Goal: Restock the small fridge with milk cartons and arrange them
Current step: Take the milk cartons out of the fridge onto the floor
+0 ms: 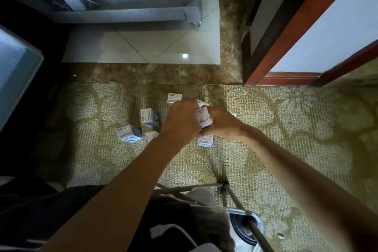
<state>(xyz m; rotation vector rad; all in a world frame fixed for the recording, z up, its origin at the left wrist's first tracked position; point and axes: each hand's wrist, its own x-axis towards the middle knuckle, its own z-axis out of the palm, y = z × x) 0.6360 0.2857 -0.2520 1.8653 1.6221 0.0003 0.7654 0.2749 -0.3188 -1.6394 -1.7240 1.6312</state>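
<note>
I have one carton (202,117) lifted between both hands over the carpet (266,149), about the middle of my view. My left hand (182,120) is curled over its left side, fingers closed together against it; my right hand (222,124) cups it from the right and beneath, fingers wrapped tight on it.

These look like small, boxy cartons, so I judge them light but not empty: stiff at the corners, softer on the flat faces, and a little slick on the printed skin. I would take each by two opposite faces near the edges, not squeeze the middle, which could dent or burst a seam.

Counting what I can see: the one I hold, one at 12 o'clock (174,98), one at 10 (147,117), one at 8 (128,134), one at 7 partly behind my left wrist (151,136), and one at 6 under my hands (205,141). A white edge shows at 1 o'clock; whether it is another, I cannot tell. So six for certain.

The fridge (16,71) seems to stand open at 9 o'clock.
</note>
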